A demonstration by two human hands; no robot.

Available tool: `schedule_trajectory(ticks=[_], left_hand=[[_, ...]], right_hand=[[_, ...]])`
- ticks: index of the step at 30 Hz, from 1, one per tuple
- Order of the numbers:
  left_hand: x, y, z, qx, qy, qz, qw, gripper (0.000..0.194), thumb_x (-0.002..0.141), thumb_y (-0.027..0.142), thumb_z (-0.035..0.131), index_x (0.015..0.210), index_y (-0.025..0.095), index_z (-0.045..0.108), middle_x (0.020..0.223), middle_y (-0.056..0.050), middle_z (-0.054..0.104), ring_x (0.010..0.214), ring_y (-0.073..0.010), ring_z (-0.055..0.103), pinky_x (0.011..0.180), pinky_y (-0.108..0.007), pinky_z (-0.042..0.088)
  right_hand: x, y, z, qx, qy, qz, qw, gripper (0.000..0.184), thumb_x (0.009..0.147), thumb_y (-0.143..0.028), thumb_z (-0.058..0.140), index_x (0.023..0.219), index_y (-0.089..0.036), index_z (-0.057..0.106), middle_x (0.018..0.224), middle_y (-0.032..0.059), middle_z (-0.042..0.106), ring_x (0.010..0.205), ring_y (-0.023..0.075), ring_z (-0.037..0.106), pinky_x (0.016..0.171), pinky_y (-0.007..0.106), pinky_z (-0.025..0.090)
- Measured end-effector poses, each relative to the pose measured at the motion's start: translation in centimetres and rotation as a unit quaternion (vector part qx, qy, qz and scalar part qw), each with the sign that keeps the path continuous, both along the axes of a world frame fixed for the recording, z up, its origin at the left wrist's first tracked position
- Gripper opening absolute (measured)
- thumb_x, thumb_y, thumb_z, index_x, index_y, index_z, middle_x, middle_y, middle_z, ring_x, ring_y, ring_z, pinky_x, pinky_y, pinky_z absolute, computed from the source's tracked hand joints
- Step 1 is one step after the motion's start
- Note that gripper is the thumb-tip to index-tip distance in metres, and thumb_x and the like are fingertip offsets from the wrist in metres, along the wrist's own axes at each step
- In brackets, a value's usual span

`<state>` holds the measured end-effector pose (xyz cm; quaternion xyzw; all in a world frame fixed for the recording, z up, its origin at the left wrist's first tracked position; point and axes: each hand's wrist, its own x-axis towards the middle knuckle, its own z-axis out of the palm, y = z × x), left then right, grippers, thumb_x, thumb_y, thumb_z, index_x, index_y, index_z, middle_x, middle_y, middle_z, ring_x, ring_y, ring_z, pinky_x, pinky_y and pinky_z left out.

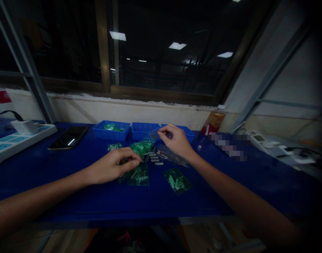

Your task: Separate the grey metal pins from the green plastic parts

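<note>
Fingers on your right hand [177,140] apparently pinch 1 clear bag [153,133] by the blue bins [108,135], your left hand [113,164] curls beside green bags [144,146] (grip unclear), and this bag-handling step likely calls for light fingertips.

My blue tabletop [92,198] stretches across the frame. At the left edge I have a white power strip [46,131], then a dark phone [68,138]. Three blue trays [110,135] and a bottle [215,122] line its far side. Mid-frame lie green bags [143,146], metal pieces [156,160] and clear bags [171,155]; below them, slightly right, one separate green packet [177,181].
</note>
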<state>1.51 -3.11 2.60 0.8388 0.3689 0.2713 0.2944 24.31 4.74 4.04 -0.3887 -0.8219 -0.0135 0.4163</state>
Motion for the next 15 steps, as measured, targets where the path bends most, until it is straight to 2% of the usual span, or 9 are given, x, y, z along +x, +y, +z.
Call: schedule_trajectory(ticks=[2,4,7,9,11,15], left_hand=[[0.1,0.0,0.2,-0.116,-0.094,0.029,0.988,0.031,0.087,0.039,0.040,0.098,0.017,0.060,0.087,-0.005,0.058,0.075,-0.0153,0.053,0.066,-0.028,0.041],[0.2,-0.2,0.3,-0.211,-0.195,0.041,0.957,0.039,0.087,0.045,0.036,0.097,0.015,0.060,0.083,-0.006,0.057,0.071,-0.0146,0.052,0.059,-0.025,0.039],[0.4,-0.2,0.3,-0.264,-0.282,0.039,0.922,0.035,0.084,0.045,0.042,0.088,0.014,0.059,0.079,-0.004,0.056,0.069,-0.0129,0.050,0.056,-0.022,0.037],[0.5,0.0,0.2,-0.243,-0.279,0.058,0.927,0.025,0.080,0.039,0.052,0.080,0.014,0.056,0.072,-0.001,0.053,0.062,-0.0099,0.047,0.054,-0.020,0.035],[0.4,0.3,0.0,-0.198,-0.248,0.082,0.945,0.022,0.078,0.036,0.056,0.075,0.014,0.054,0.066,0.002,0.050,0.056,-0.0077,0.043,0.052,-0.019,0.033],[0.0,0.7,-0.2,-0.044,-0.138,0.116,0.983,0.023,0.079,0.036,0.052,0.079,0.014,0.055,0.064,0.002,0.052,0.056,-0.0093,0.045,0.051,-0.020,0.033]], right_hand=[[-1.1,-1.9,0.2,0.058,0.039,0.029,0.997,0.012,0.080,-0.020,0.048,0.077,-0.017,0.059,0.069,0.0010,0.052,0.065,0.0113,0.050,0.060,0.025,0.040],[-2.0,-3.5,0.1,0.115,0.028,0.071,0.990,0.012,0.081,-0.018,0.047,0.081,-0.017,0.059,0.074,0.0023,0.053,0.070,0.0119,0.051,0.063,0.025,0.041],[-2.8,-5.0,-0.7,0.189,-0.065,0.118,0.973,0.014,0.081,-0.016,0.047,0.087,-0.017,0.060,0.076,0.0033,0.053,0.071,0.0130,0.049,0.064,0.027,0.041],[-3.0,-5.3,-1.1,0.203,-0.117,0.134,0.963,0.016,0.081,-0.015,0.046,0.089,-0.018,0.060,0.078,0.0041,0.054,0.071,0.0137,0.048,0.065,0.029,0.041],[-3.1,-5.2,-1.3,0.181,-0.133,0.144,0.964,0.017,0.081,-0.016,0.046,0.092,-0.018,0.060,0.083,0.0050,0.054,0.075,0.0146,0.048,0.068,0.030,0.041],[-3.4,-4.9,-1.4,0.053,-0.063,0.134,0.988,0.012,0.079,-0.021,0.049,0.088,-0.017,0.057,0.085,0.0045,0.052,0.083,0.0155,0.048,0.075,0.031,0.041]])
